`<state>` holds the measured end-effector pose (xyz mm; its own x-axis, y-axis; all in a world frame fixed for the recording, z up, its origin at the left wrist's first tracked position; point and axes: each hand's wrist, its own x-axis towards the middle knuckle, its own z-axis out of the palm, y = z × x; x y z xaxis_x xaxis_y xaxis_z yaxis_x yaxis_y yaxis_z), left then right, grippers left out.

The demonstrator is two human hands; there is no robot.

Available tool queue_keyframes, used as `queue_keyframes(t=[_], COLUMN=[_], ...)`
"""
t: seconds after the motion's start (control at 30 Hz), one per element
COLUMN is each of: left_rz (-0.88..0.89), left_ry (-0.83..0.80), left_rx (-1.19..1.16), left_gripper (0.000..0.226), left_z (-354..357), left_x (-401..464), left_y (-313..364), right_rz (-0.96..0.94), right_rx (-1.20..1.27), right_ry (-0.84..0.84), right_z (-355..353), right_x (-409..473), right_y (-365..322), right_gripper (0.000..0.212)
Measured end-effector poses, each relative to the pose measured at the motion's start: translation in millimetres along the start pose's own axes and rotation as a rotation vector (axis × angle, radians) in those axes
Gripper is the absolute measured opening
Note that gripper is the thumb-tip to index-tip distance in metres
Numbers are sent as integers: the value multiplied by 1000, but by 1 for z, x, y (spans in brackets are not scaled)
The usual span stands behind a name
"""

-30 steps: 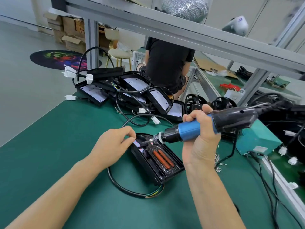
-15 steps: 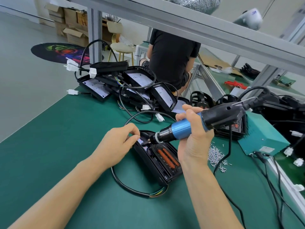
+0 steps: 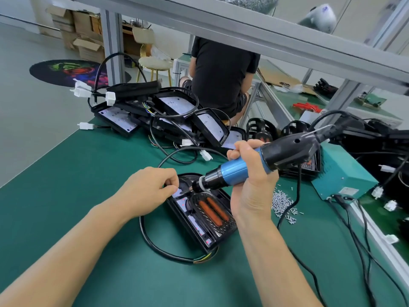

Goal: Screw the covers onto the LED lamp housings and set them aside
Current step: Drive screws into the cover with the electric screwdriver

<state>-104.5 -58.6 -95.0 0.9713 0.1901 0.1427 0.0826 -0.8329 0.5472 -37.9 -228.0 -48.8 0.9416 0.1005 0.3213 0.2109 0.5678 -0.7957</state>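
Note:
A black LED lamp housing (image 3: 200, 220) lies on the green mat in front of me, with a cover bearing two orange strips (image 3: 213, 208) set in it and a black cable looping round its near side. My right hand (image 3: 252, 187) grips a blue and black electric screwdriver (image 3: 261, 161), whose tip points down-left at the housing's far left corner. My left hand (image 3: 148, 191) has its fingers curled and pinched at that same corner, right by the bit. Whether it holds a screw is hidden. A heap of small silver screws (image 3: 282, 202) lies right of the housing.
A pile of black lamp housings (image 3: 168, 111) with cables and white connectors sits at the back left. A teal power box (image 3: 340, 173) stands at the right, with more black parts behind it. A person in a black shirt (image 3: 221, 74) sits beyond the bench. A metal frame beam (image 3: 265, 36) crosses overhead.
The screwdriver has tilted and its tip has come down closer to the housing's far left corner. My left hand has stayed pinched at that corner.

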Motion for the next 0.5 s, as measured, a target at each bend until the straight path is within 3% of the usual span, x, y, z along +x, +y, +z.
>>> queue_keyframes(t=[0.13,0.3,0.5], left_rz=[-10,73,242], left_ry=[32,191,25], left_rx=[21,-88,4], left_gripper=[19,18,14], left_z=[-1,3,41], left_x=[4,15,52], left_y=[5,40,122], right_rz=[-34,-146,-238], right_rx=[106,173,157], right_ry=[54,241,452], right_z=[-18,-61,-110], right_x=[-1,5,6], right_y=[-18,-56,-83], right_gripper=[19,17,22])
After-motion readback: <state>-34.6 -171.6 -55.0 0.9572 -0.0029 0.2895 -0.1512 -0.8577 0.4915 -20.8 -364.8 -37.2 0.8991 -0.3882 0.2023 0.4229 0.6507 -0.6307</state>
